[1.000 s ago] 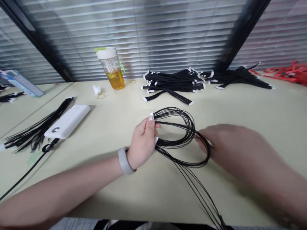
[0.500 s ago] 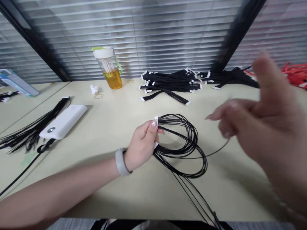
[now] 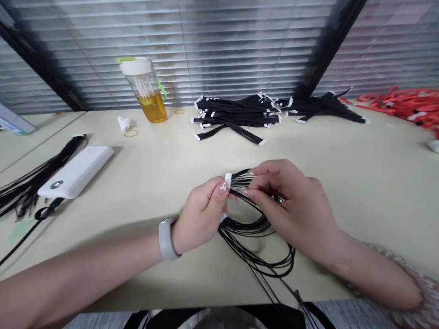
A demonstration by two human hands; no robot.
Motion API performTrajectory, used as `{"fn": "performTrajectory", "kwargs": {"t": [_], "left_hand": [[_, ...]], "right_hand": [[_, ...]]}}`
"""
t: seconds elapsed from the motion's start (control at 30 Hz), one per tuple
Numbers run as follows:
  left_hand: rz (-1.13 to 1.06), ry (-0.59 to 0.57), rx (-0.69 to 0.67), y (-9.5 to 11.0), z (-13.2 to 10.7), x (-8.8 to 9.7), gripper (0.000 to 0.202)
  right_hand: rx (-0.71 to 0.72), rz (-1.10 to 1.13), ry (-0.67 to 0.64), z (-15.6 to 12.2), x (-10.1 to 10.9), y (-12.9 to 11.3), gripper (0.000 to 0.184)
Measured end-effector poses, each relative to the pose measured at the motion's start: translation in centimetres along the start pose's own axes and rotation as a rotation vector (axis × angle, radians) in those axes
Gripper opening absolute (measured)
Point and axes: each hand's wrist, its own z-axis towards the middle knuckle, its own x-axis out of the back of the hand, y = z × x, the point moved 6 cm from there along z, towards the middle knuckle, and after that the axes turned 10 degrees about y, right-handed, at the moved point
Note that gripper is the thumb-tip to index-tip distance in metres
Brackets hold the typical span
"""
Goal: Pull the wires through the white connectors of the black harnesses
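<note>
In the head view, the only one given, the left hand (image 3: 200,214) is seen with a grey wristband (image 3: 166,240) on its wrist, and a white connector (image 3: 228,179) is gripped under its thumb. From this connector, the black wires (image 3: 252,226) are spread to the right of the left hand and are bent into loops above the table (image 3: 164,160); some loose ends are hung down toward the near edge. A second white piece (image 3: 223,216) is partly covered by the lower fingers of the same hand. By the right hand (image 3: 298,205), the wires are pinched just beside the connector, between thumb and fingertips; how many are held cannot be told. Well to the left of the left hand, a white power bank (image 3: 77,171) is placed beside a bundle of dark wires (image 3: 58,160). Beyond the left hand, a bottle (image 3: 152,103) with yellow liquid is stood near the blinds (image 3: 219,50). Beyond both hands, a pile of black flat cables (image 3: 236,112) is laid, and red cables (image 3: 404,105) are heaped farther to the right.
</note>
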Motion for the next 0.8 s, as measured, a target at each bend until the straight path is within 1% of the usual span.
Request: {"fn": "performTrajectory", "kwargs": {"t": [0.17, 0.4, 0.63, 0.8], "left_hand": [[-0.008, -0.01, -0.012, 0.25, -0.03, -0.17, 0.04], [0.019, -0.028, -0.026, 0.33, -0.09, -0.14, 0.038], [0.054, -0.038, -0.037, 0.2, -0.39, -0.09, 0.037], [0.067, -0.045, -0.028, 0.11, -0.33, -0.16, 0.039]], "right_hand": [[-0.058, 0.021, -0.005, 0.08, -0.17, 0.17, 0.021], [-0.045, 0.013, 0.001, 0.14, -0.09, 0.19, 0.018], [-0.165, 0.068, -0.027, 0.34, 0.04, 0.46, 0.01], [-0.172, 0.06, -0.028, 0.44, 0.16, 0.58, 0.011]]}}
